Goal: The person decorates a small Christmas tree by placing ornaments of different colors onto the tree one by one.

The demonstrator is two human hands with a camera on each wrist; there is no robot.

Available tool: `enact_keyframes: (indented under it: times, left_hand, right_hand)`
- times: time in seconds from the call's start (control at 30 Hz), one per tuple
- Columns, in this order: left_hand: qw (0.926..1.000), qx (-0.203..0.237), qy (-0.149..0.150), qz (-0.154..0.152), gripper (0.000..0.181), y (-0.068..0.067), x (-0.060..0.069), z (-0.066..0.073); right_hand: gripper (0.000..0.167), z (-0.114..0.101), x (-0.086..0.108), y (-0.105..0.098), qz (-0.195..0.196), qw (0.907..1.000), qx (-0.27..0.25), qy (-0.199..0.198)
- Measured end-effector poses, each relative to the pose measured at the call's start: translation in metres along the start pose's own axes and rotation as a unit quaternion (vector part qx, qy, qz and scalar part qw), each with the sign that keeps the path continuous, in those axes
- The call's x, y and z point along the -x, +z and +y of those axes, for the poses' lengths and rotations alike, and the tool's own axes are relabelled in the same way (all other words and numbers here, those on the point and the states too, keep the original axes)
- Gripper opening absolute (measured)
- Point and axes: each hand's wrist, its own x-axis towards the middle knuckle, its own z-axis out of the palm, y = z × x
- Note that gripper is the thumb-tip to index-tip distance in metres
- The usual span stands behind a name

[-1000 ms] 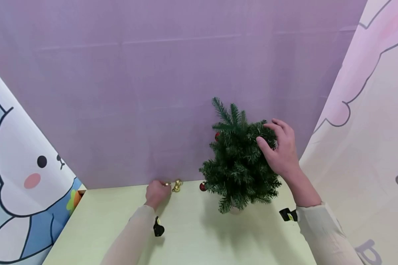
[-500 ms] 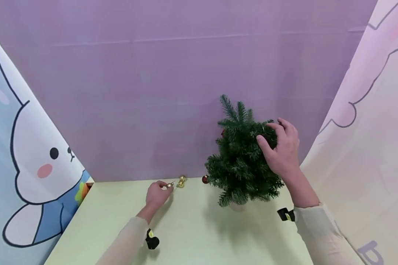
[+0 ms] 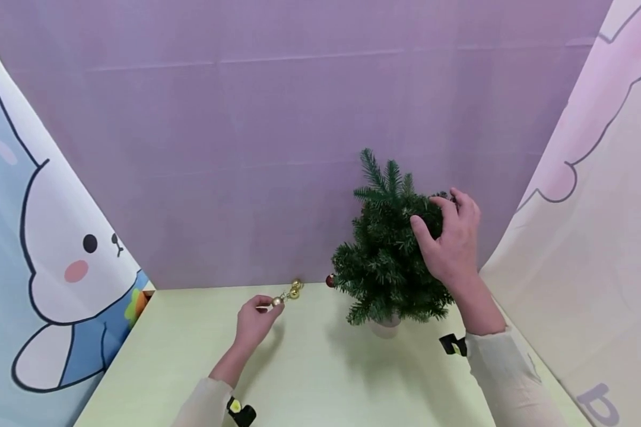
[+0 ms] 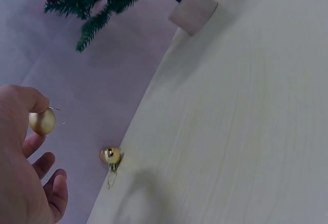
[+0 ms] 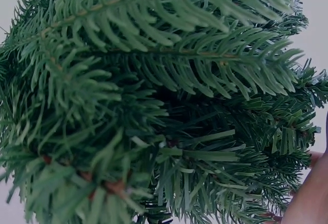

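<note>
My left hand (image 3: 253,323) pinches a gold ball ornament (image 3: 277,302) between thumb and index finger; the left wrist view shows thin wire ends sticking out from this gold ball (image 4: 42,121). Just beyond it, two more gold balls (image 3: 295,292) lie at the table's back edge. A small green artificial Christmas tree (image 3: 387,255) stands to the right on a pale round base (image 3: 386,327). A red ball (image 3: 330,280) shows at its left side. My right hand (image 3: 451,240) curls round the tree's upper right branches, its thumb in front; foliage hides some fingertips in the right wrist view.
The pale table (image 3: 310,367) meets a purple cloth backdrop (image 3: 235,178) at its back edge. A printed rabbit panel (image 3: 59,279) borders the left side, and a pink-and-cream panel (image 3: 593,255) borders the right.
My left hand has drawn the pinched gold ball away from the back edge, toward me and slightly right. The right hand keeps its place at the tree. The head view has shifted slightly.
</note>
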Motion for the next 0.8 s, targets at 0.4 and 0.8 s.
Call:
enact_keyframes:
  times: [0.4,0.8]
  left_hand:
    - [0.997,0.065,0.041,0.001,0.023,0.017,0.039,0.033]
    - [0.9929,0.095,0.054,-0.046,0.024,0.038,0.08,0.037]
  right_hand:
    - [0.057,-0.004,-0.012,0.0,0.023,0.9995,0.0,-0.02]
    - [0.06,-0.005,0.0,0.001,0.02,0.9997,0.008,0.01]
